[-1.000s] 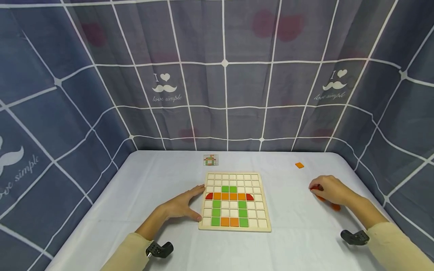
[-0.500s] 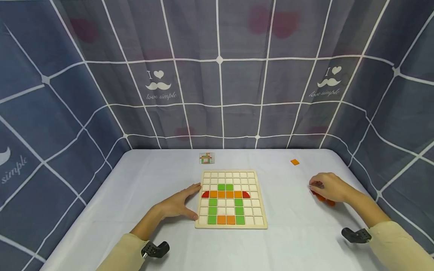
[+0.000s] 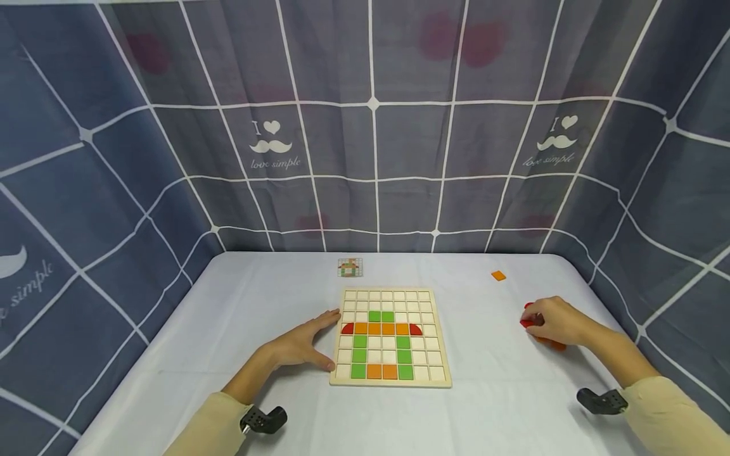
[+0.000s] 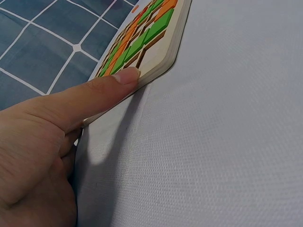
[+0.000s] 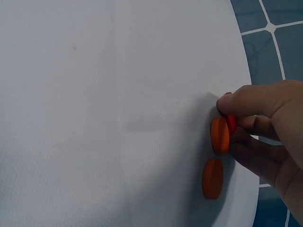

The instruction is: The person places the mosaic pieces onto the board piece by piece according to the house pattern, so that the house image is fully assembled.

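Note:
A wooden grid board (image 3: 390, 383) lies on the white cloth, with green and orange square tiles and two red quarter-round pieces set in it. My left hand (image 3: 298, 342) rests at its left side, fingers extended; in the left wrist view the thumb (image 4: 102, 93) touches the board's corner edge. Over to the right, my right hand (image 3: 560, 320) pinches a red piece (image 5: 231, 124) between thumb and fingers, low over the cloth. Its exact shape is partly hidden. Two orange pieces with rounded edges (image 5: 213, 178) lie just beside those fingers.
A small pattern card (image 3: 350, 267) lies behind the board. One orange tile (image 3: 499, 275) sits alone at the back right. Checked curtains (image 3: 407, 142) enclose the table at the back and sides.
At my right fingertips more red now shows, as the fingers have shifted slightly among the pieces. My left hand has stayed beside the board, and the head view has swayed a little.

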`<state>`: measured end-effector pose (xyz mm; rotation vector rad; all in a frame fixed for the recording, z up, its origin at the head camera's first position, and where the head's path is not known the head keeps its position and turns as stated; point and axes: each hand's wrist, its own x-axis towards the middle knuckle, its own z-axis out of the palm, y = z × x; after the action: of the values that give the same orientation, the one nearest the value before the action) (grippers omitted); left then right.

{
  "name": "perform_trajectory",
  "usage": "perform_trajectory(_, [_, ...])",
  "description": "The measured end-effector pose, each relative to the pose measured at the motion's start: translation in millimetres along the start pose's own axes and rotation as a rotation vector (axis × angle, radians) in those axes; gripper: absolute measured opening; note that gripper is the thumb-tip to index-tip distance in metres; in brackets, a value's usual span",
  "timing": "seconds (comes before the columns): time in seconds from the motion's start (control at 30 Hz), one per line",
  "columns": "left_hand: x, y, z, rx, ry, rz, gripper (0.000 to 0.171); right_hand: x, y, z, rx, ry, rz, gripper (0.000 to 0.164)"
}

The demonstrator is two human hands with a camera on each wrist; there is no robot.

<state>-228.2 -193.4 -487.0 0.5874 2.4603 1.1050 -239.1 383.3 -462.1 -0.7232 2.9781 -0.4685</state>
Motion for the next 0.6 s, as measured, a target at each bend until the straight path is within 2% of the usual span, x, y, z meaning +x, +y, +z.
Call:
perform_trajectory(0.23, [1.1, -0.2, 1.4, -0.001, -0.002, 0.008, 0.114, 9, -9, 3, 0.019, 0.018, -0.011, 0.022])
perform_trajectory(0.33, [1.4, -0.6, 1.8, -0.003, -0.002, 0.007, 0.113, 18, -18, 2, 0.042, 0.024, -0.047, 0.022])
perform_trajectory(0.6, [0.3, 0.2, 0.9, 0.009, 0.005, -0.001, 0.114, 57, -54, -3, 0.092, 0.017, -0.153, 0.021])
